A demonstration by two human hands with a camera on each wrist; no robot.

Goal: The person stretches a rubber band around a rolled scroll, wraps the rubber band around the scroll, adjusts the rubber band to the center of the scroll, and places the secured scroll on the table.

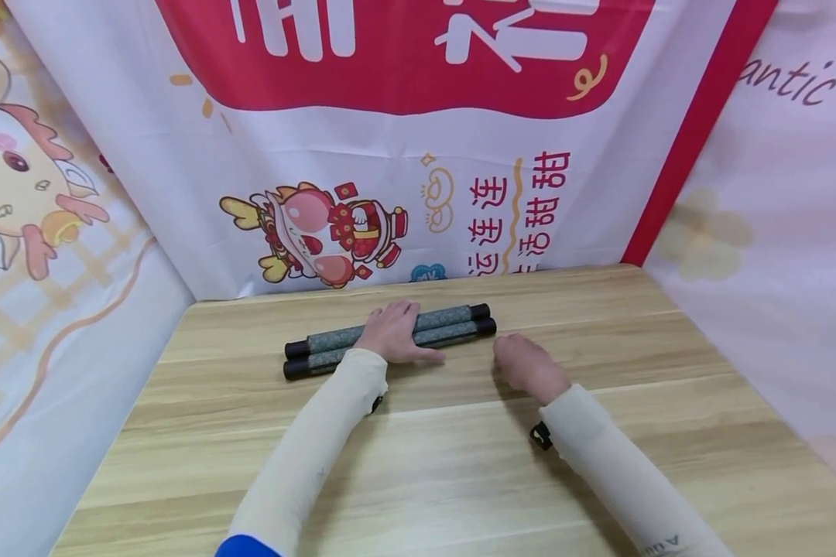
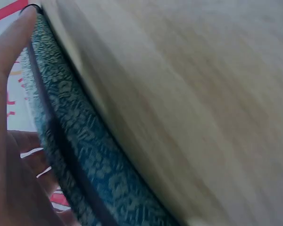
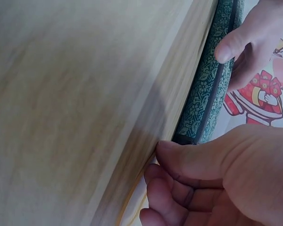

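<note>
Two slim scroll rolls, covered in green patterned cloth with black ends, lie side by side near the table's back edge. The far roll point(image 1: 450, 316) and the near roll point(image 1: 453, 334) touch; whether they are joined, I cannot tell. My left hand point(image 1: 393, 334) grips them around the middle, its thumb on the near side and its fingers over the far side. Just right of the rolls' right ends, my right hand point(image 1: 529, 367) is above the table with curled fingers. In the right wrist view its thumb point(image 3: 188, 157) meets the fingers, and no held thing shows.
The wooden table point(image 1: 418, 480) reaches back to a white and red printed banner point(image 1: 404, 147). Printed cloths hang at the left point(image 1: 56, 232) and right point(image 1: 787, 193). A thin orange line point(image 3: 128, 200) shows below the right fingertips; its nature is unclear.
</note>
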